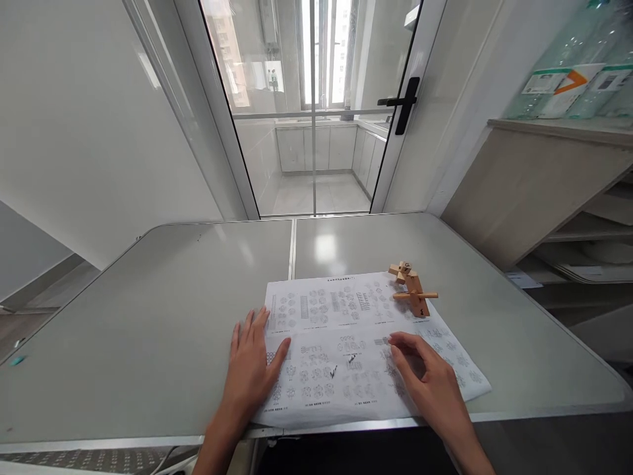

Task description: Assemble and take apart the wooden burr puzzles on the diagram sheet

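My left hand [252, 363] lies flat on the left edge of a white printed sheet [341, 323], its fingers spread. Rows of small line drawings and print cover the sheet, which has two dark scribbled marks near its middle. My right hand [428, 379] rests over the right part of the sheet, with loosely curved fingers. A small gap shows between its thumb tip and index tip, and I see nothing held there. Beyond it, at the sheet's upper right corner, sit a cluster of small wooden blocks [401, 270] and a flat brown wooden piece [417, 295] crossed by a thin wooden stick [430, 295].
The grey table [148, 330] has a metal rim and a seam. A glass door [316, 158] with a black handle [406, 105] stands behind it. On the right, a shelf unit [534, 171] bears plastic bottles [568, 79]. A small teal object [17, 360] lies at the far left edge.
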